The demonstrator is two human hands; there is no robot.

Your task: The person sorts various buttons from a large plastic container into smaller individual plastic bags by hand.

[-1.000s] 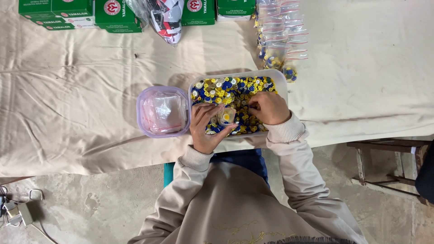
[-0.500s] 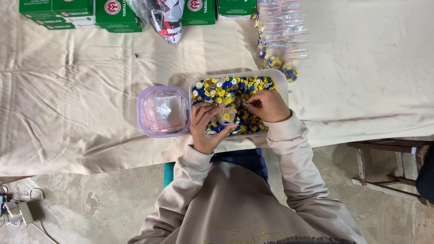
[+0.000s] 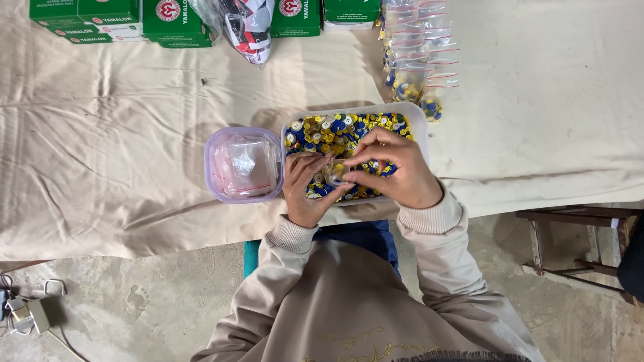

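Note:
A clear rectangular tub [image 3: 418, 119] full of several blue, yellow and white buttons [image 3: 339, 131] stands on the cloth-covered table. Over it, my left hand [image 3: 305, 188] holds a small clear plastic bag [image 3: 333, 175]. My right hand [image 3: 396, 167] is beside it, fingers pinched at the bag's mouth, touching the left hand's fingertips. What the right fingers pinch is too small to tell. To the left of the tub sits a smaller clear container [image 3: 243, 165] with empty plastic bags in it.
A row of filled small bags [image 3: 416, 60] lies beyond the tub. Green boxes [image 3: 100, 20] and a red, white and black packet [image 3: 248, 27] line the far edge. A beige cloth [image 3: 100, 147] covers the table. A wooden stool [image 3: 570, 248] stands at right; cables [image 3: 27, 308] lie on the floor.
My right hand has moved left from the tub's right side to meet the left hand at the small bag. The left hand stays over the tub.

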